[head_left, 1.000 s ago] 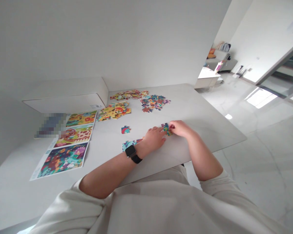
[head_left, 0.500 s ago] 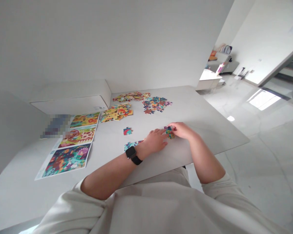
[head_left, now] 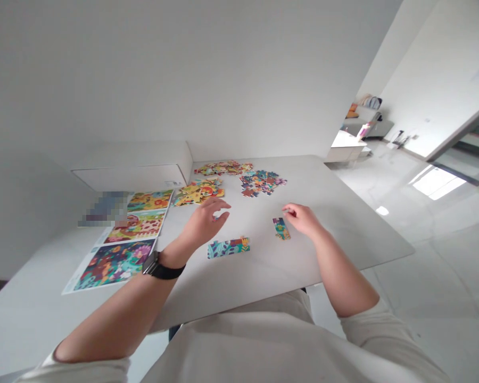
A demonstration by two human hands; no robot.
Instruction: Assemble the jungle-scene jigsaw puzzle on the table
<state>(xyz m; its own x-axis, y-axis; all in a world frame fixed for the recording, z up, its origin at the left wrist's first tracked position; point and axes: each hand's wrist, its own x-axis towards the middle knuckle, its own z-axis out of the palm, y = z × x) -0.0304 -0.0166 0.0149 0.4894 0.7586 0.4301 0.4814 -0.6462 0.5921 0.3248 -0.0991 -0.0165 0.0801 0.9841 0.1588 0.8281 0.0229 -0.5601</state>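
My left hand, a black watch on its wrist, hovers left of centre with thumb and fingers apart. Beneath its fingers, mostly hidden, a loose puzzle piece shows a sliver of colour. My right hand pinches thumb and fingertips together on something small that I cannot make out. Just left of and below it lies a short joined puzzle strip in purple, teal and yellow. A longer joined strip, teal with leaves and a yellow flower, lies between the hands, nearer the table's front edge.
Toward the wall are a dark multicoloured heap of puzzle pieces, a yellow heap and a red-yellow heap. At left lies a picture sheet beside a white box. The table edge drops off at right.
My left hand has left the short strip and moved left, over the loose piece, uncovering the longer strip. My right hand has drawn slightly away from the short strip, which now lies free.
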